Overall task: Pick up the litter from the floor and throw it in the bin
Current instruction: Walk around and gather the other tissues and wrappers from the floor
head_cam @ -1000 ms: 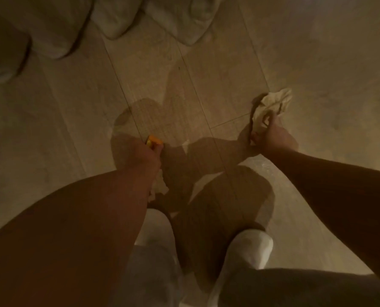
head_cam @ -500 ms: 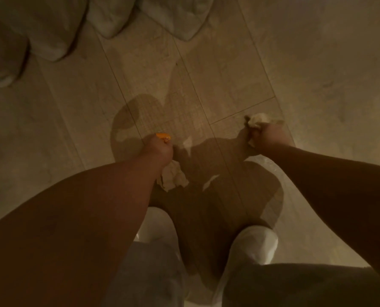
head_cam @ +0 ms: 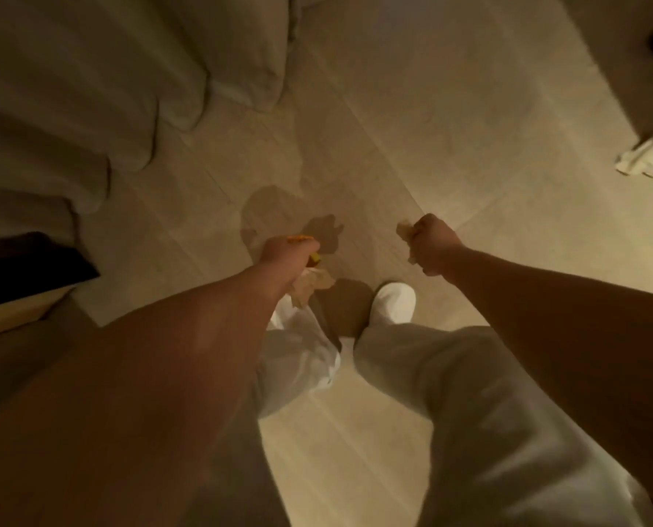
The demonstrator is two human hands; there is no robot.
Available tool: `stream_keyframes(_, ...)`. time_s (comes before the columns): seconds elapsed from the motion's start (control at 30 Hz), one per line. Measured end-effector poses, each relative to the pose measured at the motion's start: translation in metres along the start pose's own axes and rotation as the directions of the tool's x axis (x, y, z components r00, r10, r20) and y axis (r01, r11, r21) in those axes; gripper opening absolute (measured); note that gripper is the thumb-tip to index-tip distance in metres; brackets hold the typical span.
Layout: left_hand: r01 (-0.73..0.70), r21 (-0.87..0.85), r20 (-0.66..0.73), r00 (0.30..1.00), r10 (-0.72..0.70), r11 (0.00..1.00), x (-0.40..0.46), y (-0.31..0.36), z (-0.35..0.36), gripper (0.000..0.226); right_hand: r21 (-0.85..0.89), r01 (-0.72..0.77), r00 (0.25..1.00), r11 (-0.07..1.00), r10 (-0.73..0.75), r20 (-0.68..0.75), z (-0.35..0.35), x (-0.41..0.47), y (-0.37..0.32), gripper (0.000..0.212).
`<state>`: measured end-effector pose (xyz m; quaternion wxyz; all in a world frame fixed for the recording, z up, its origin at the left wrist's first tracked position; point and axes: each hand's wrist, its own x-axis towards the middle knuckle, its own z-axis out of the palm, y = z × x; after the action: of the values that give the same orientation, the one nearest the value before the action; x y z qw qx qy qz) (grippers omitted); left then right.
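Head view, crumpled pale paper [head_cam: 311, 285] in left grip [head_cam: 288, 254], orange scrap [head_cam: 299, 238]

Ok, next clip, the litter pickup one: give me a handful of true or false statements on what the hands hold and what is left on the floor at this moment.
1. The left hand is closed on crumpled paper and something orange. True.
2. The right hand is open and empty. False: it is a closed fist with pale paper showing at its edge.
3. A pale crumpled piece lies on the floor at the far right. True.
4. A bin stands between the person's feet. False: no bin is in view.
5. Both arms wear long dark sleeves. False: both forearms are bare.
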<state>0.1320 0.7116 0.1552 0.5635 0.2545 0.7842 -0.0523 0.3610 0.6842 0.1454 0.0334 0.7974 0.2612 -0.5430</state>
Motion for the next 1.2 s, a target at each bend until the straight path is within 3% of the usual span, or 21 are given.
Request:
stream_keyframes(0.07,-0.006,0.042,0.028,1.000,0.005,0.999,-0.062,0.018,-0.015,0.043,0.066,-0.035,0.999,0.997,0.034,0.016,-0.026,-0.062,-0.002,0.017)
stream_keyframes(0.2,-0.039,0.099,0.084,0.996,0.031,0.994,-0.176,0.060,-0.034,0.034,0.211,-0.063,0.997,0.975,0.052,0.058,-0.077,-0.168,-0.003,0.028)
stream_keyframes(0.3,-0.074,0.130,0.097,0.993,0.061,0.989,-0.230,0.083,-0.029,0.061,0.316,-0.063,0.997,0.947,0.050,0.051,-0.109,-0.218,0.010,0.028)
stream_keyframes(0.43,-0.172,0.151,0.082,0.984,0.161,0.973,-0.276,0.113,0.001,0.039,0.386,-0.025,0.998,0.922,0.046,-0.045,-0.149,-0.259,0.039,0.028)
stream_keyframes(0.67,-0.309,0.351,0.119,0.951,0.285,0.884,-0.333,0.160,0.089,0.018,0.481,-0.035,0.970,0.876,0.146,-0.196,-0.215,-0.288,0.120,0.045)
stream_keyframes(0.83,-0.402,0.497,0.237,0.915,0.325,0.769,-0.373,0.192,0.156,0.014,0.613,-0.068,0.925,0.787,0.279,-0.256,-0.262,-0.307,0.175,0.053)
stream_keyframes(1.03,-0.452,0.664,0.361,0.891,0.273,0.595,-0.390,0.253,0.236,0.033,0.766,-0.090,0.858,0.637,0.439,-0.265,-0.310,-0.303,0.226,0.043)
stream_keyframes(1.2,-0.474,0.738,0.417,0.880,0.228,0.479,-0.402,0.317,0.309,0.026,0.879,-0.103,0.811,0.465,0.552,-0.197,-0.363,-0.278,0.243,0.026)
